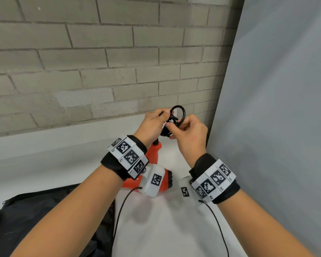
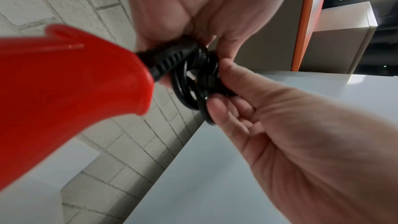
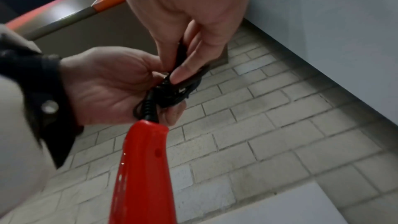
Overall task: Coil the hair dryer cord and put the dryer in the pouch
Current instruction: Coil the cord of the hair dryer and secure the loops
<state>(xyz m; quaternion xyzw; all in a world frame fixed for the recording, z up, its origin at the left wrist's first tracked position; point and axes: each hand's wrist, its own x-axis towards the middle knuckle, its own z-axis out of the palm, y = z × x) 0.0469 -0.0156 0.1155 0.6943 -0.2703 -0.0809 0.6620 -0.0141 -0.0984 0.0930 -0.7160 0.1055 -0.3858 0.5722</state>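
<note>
cord (image 1: pixel 177 115) coil part-hidden | left hand (image 1: pixel 153 125), right hand (image 1: pixel 190 134) grip it

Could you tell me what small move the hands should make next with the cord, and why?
Probably tuck the last loop into the bundle. Both the left hand and right hand pinch the coiled black cord above the red dryer, and one loop rises free above the fingers. The black pouch lies at lower left, not yet in use.
</note>
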